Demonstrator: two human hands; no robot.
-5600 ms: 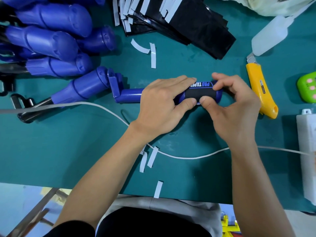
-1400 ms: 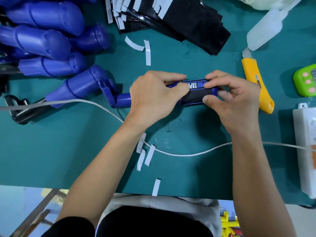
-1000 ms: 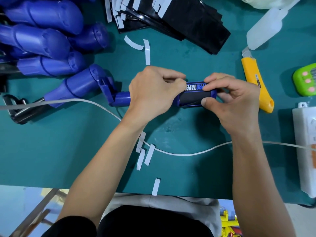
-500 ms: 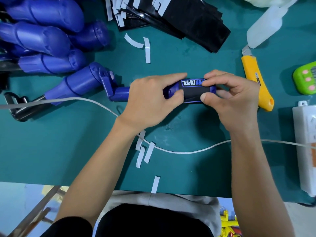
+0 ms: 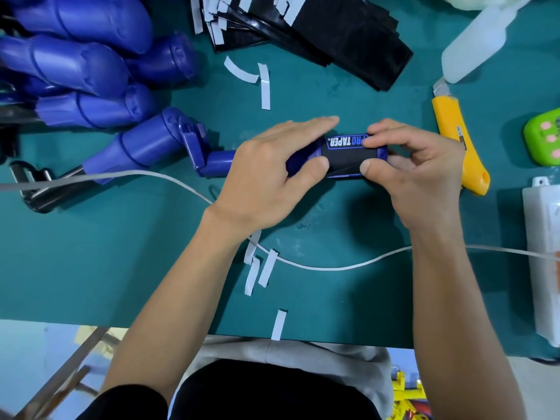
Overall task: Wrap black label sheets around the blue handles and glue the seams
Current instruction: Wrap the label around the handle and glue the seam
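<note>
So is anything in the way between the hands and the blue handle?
No, nothing visible. The left hand grips the handle, and the right hand pinches the label wrapped on it. The knife lies off to the right, and the cord runs nearer the person, under the arms.

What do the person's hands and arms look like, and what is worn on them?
The left hand and the right hand are bare: no gloves, rings or watch are visible. The fingernails look short. Both forearms are uncovered. A black sleeve begins only near the left elbow, at the lower edge of the picture. No sleeve is visible on the right arm.
</note>
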